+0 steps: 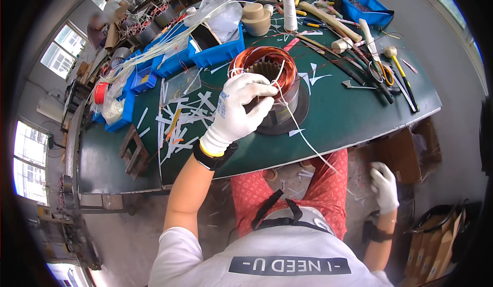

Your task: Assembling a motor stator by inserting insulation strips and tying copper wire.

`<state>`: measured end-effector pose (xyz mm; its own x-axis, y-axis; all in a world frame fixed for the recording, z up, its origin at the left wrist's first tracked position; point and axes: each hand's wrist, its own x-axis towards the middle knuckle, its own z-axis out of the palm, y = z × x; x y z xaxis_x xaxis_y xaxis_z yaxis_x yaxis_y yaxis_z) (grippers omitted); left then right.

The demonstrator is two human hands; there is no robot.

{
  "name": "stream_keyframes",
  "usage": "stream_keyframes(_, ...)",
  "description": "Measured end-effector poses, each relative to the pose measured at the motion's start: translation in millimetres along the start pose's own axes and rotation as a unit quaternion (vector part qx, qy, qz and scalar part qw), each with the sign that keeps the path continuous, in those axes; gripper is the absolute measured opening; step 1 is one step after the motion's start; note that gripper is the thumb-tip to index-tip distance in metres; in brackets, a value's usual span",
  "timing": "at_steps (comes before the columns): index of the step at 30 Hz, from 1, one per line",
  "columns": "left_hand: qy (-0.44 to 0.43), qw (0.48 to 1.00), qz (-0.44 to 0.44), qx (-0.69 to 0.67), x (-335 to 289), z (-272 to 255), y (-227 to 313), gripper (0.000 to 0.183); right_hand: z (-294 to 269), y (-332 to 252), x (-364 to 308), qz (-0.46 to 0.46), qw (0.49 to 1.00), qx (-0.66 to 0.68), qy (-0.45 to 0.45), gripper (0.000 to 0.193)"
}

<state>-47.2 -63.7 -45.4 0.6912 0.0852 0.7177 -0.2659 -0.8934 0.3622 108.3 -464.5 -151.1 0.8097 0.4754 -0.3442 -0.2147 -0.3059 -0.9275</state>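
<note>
A motor stator (287, 102) with a thick ring of copper windings (267, 56) stands on a round dark base near the table's front edge. My left hand (242, 106), in a white knit glove, reaches over its near left side, thumb and forefinger closing at a white lacing cord (300, 125) on the coil. From there the cord slants down to the right past the table edge, over my lap. My right hand (384, 187), also gloved, is low at the right, away from the table. Its fingers are curled; what they hold, if anything, cannot be made out.
White paper strips (179, 120) litter the green table (359, 122) at left. Behind are blue bins (218, 48), a thread cone (290, 12) and tape rolls (256, 20). Mallets (393, 56), scissors (386, 74) and rods lie at right. Cardboard (400, 156) stands below.
</note>
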Motion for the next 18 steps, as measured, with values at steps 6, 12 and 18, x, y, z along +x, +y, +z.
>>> stream_keyframes(6,0.039,0.999,0.026,0.005,-4.9,9.7,-8.5,0.021,196.4,-135.4,47.0,-0.499,0.832,-0.227,0.082,0.029)
stream_keyframes(12,0.049,0.996,0.069,0.019,-2.5,8.6,-13.3,0.022,183.2,-155.9,47.0,-0.306,0.914,0.124,-0.237,0.022)
stream_keyframes(18,0.034,0.986,0.130,0.100,2.8,8.6,-13.2,0.028,153.8,-146.9,31.5,-0.218,0.886,0.031,-0.409,0.023)
